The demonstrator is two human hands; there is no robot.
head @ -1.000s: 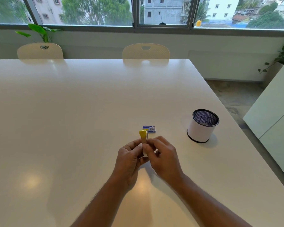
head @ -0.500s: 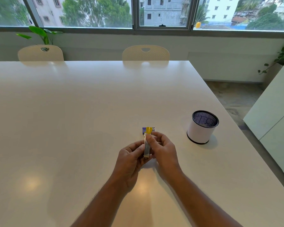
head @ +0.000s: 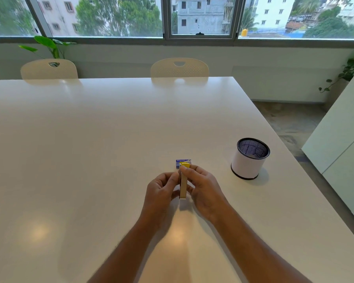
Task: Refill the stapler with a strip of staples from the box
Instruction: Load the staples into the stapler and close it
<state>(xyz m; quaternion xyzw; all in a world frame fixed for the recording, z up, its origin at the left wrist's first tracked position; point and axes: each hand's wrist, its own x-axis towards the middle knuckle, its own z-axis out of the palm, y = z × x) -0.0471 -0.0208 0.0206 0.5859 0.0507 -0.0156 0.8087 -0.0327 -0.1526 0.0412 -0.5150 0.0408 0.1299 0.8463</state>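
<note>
A small yellow stapler (head: pixel 183 184) is held between both hands above the white table (head: pixel 90 150), its long body pointing away from me and its yellow end farthest off. My left hand (head: pixel 160 193) pinches its left side with thumb and fingers. My right hand (head: pixel 204 189) grips its right side, thumb near the yellow tip. A small blue and white staple box (head: pixel 182 161) lies on the table just beyond the stapler, partly hidden by it. I cannot tell whether a staple strip is in the stapler.
A white cylindrical pen holder (head: pixel 249 159) with a black mesh inside stands to the right, near the table's right edge. Two cream chairs (head: pixel 179 68) are tucked in at the far side. A white cabinet (head: pixel 343 150) stands at the right.
The stapler has swung from upright to lying lengthwise, its yellow end moving away from me toward the box. Both hands have shifted their grip along its sides.
</note>
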